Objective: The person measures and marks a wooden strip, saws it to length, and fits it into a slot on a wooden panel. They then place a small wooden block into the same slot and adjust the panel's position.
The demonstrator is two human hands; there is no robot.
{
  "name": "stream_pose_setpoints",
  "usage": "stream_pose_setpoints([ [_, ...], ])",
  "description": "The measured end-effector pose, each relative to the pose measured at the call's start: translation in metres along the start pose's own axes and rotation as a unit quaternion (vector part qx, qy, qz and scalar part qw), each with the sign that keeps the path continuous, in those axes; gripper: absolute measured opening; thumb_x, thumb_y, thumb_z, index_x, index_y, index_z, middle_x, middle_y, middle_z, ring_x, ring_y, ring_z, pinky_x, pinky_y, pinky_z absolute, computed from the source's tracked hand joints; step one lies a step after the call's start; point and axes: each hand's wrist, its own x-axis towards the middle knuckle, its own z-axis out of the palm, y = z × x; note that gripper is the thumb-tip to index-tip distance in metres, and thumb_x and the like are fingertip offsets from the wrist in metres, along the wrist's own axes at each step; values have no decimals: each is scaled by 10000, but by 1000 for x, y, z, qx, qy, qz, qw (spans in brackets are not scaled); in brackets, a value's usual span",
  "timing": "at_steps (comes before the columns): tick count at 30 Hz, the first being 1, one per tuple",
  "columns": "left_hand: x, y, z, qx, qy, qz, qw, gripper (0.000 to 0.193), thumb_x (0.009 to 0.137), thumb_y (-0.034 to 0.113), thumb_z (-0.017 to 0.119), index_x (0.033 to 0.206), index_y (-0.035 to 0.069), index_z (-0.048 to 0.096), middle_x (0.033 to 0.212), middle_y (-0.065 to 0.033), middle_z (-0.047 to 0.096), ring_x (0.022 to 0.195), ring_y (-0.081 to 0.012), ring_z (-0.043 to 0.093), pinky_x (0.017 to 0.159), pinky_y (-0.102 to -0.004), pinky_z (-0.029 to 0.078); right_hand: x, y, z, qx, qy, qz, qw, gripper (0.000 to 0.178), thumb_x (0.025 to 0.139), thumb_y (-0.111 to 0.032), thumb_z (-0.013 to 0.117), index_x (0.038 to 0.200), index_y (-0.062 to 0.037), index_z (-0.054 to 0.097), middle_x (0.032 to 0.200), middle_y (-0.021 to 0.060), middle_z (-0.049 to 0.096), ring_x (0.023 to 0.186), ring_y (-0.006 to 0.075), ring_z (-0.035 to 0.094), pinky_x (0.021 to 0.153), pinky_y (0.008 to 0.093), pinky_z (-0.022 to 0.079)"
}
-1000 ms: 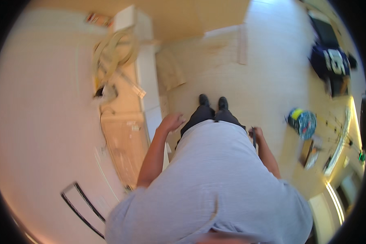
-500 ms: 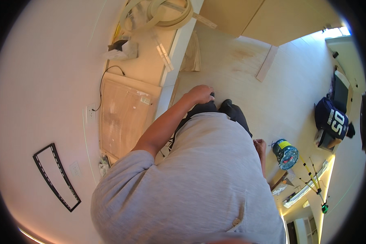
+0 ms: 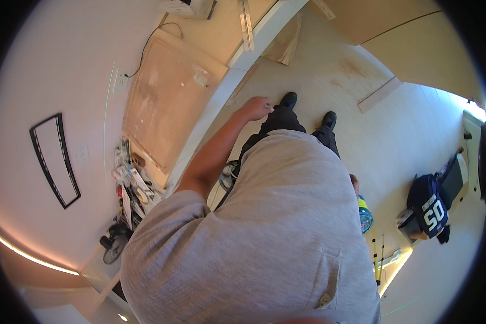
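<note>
My left hand (image 3: 257, 108) hangs in front of my left thigh, over the dark trousers. Its fingers are curled in, and no object shows in them. Partly hidden behind my grey shirt, my right hand (image 3: 355, 184) is down at my right side; its fingers cannot be made out. Nearest to it stands a round blue container with a yellow band (image 3: 365, 218), half covered by my shirt. To the left of my left arm, a pale wooden panel (image 3: 170, 97) lies on the long counter (image 3: 221, 81).
Metal strips (image 3: 246, 27) lie farther along the counter. Tools and packages (image 3: 135, 186) are heaped by the wall, below a black frame (image 3: 55, 160). A loose board (image 3: 379, 95) lies on the floor. At the right, a co-worker in a dark jersey (image 3: 427, 205) bends near a yellow tripod (image 3: 376, 254).
My view has turned and moved: the counter and panel sit higher, and the heap of tools has come into view. My feet are farther apart. The blue container is now partly behind my shirt.
</note>
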Motion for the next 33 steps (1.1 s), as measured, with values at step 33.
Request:
stream_pose_setpoints([
  [33,-278,33,207,-414,187,-422,785,341,978,304,693,1158,15,716,940,-64,719,735,-172,670,630,-299,521,146,-197,46,-141,-153,-113,972,157,975,-259,668,1058,-132,706,880,-9,673,760,113,651,669,290,504],
])
